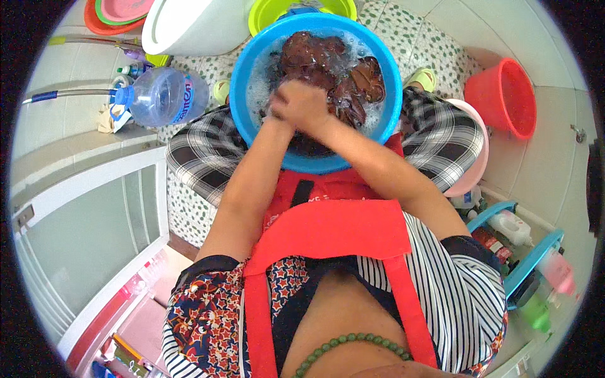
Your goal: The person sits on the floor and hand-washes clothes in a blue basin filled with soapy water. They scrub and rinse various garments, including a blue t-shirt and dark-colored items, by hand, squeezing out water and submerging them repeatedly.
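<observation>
Above speckled tiles (184,211), left hand (278,106) and right hand (307,106) meet over cloth (309,53), grip unclear; hard rubbing could slop suds (372,116) from the tub (239,88).

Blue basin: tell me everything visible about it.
The blue basin is round, open-topped and looks plastic, with a smooth, broad rim. It sits between plaid-trousered legs, its base hidden. Sudsy water and wet, dark brown fabric lie inside. The left hand and right hand meet over the fabric; whether the legs touch the basin is unclear.
</observation>
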Demonstrator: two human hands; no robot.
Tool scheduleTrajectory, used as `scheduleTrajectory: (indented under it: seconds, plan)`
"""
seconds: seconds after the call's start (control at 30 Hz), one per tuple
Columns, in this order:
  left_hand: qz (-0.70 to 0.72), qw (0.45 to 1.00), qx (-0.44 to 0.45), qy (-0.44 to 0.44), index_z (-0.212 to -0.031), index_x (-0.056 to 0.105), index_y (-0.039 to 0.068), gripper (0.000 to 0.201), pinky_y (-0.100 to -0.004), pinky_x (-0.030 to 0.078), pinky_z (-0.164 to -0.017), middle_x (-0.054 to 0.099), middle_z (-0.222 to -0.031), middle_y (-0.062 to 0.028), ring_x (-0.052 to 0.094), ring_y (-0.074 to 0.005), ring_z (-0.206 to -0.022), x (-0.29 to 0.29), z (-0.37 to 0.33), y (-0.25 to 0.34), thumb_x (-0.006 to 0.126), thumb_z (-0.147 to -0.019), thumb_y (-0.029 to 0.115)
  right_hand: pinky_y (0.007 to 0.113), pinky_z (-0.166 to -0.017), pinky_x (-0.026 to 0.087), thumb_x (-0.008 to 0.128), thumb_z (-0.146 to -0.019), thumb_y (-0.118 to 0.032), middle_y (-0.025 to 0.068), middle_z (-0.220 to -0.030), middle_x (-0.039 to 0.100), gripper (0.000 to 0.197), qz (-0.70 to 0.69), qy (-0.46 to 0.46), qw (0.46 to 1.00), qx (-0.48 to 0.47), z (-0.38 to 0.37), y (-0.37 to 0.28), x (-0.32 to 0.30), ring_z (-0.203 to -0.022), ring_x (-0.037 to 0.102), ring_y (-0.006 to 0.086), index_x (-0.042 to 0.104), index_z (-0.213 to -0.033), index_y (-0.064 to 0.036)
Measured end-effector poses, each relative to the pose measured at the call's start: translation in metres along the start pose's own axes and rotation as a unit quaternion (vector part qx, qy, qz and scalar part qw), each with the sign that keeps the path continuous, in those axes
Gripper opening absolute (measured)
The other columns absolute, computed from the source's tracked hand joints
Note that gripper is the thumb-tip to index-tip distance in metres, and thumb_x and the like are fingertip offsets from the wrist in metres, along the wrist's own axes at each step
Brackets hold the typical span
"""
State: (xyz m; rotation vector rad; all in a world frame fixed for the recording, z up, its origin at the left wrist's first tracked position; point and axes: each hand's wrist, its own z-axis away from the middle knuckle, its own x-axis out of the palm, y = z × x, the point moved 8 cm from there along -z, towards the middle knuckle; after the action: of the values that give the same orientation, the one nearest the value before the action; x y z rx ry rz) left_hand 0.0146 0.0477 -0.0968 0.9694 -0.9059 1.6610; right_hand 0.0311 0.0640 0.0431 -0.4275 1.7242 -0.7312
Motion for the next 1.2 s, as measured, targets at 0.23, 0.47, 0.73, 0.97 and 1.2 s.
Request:
scheduleTrajectory:
  seconds: [0.23,0.47,0.73,0.97,1.2]
  plan:
    - [-0.202,0.954,0.138,0.175,-0.105,0.059,0.001,0.023,-0.0404,0.054,-0.078,0.064,-0.102,-0.0129,0.064,-0.0261,-0.090,0.002,0.008,-0.009,0.050,-0.089,0.015,0.050,-0.079,0.047,0.058,-0.083,-0.031,0.0183,-0.106,0.060,0.024,0.013,-0.023,0.965,0.262,0.003,0.136,-0.019,-0.094,0.059,0.0380,0.060,-0.101,-0.0140]
    - [-0.157,0.963,0.187,0.110,-0.122,0.050,0.008,0.046,-0.0482,0.036,-0.100,0.055,-0.121,-0.0107,0.050,-0.0300,-0.113,0.021,0.018,-0.012,0.042,-0.093,0.043,0.046,-0.100,0.036,0.070,-0.074,-0.031,0.0199,-0.137,0.038,0.054,-0.100,-0.010,0.994,0.047,0.026,0.101,-0.029,-0.120,0.043,0.0399,0.053,-0.124,-0.0220]
    - [-0.150,0.959,0.148,0.189,-0.139,0.024,0.004,0.077,-0.0490,0.032,-0.104,0.032,-0.137,-0.0225,0.036,-0.0419,-0.124,0.012,0.034,-0.026,0.047,-0.087,0.056,0.038,-0.077,0.050,0.067,-0.077,-0.017,0.0152,-0.093,0.066,0.024,-0.224,0.023,0.958,0.174,0.010,0.158,-0.015,-0.087,0.064,0.0325,0.066,-0.100,-0.0120]
    - [-0.233,0.949,0.209,0.032,-0.127,0.046,0.010,0.051,-0.0451,0.040,-0.099,0.053,-0.124,-0.0122,0.050,-0.0290,-0.115,0.065,0.042,-0.007,0.046,-0.091,0.045,0.035,-0.082,0.048,0.065,-0.074,-0.011,0.0128,-0.092,0.065,0.019,-0.264,-0.023,0.956,-0.126,0.027,-0.047,-0.066,-0.088,0.063,0.0287,0.066,-0.092,-0.0053]
    - [-0.143,0.973,0.175,0.044,-0.123,0.049,0.004,0.046,-0.0446,0.043,-0.096,0.054,-0.121,-0.0146,0.052,-0.0299,-0.112,0.016,-0.005,0.004,0.043,-0.093,0.039,0.042,-0.064,0.052,0.060,-0.077,-0.027,0.0101,-0.082,0.061,0.018,-0.088,0.105,0.989,-0.049,0.023,0.023,-0.022,-0.077,0.062,0.0301,0.061,-0.089,-0.0132]
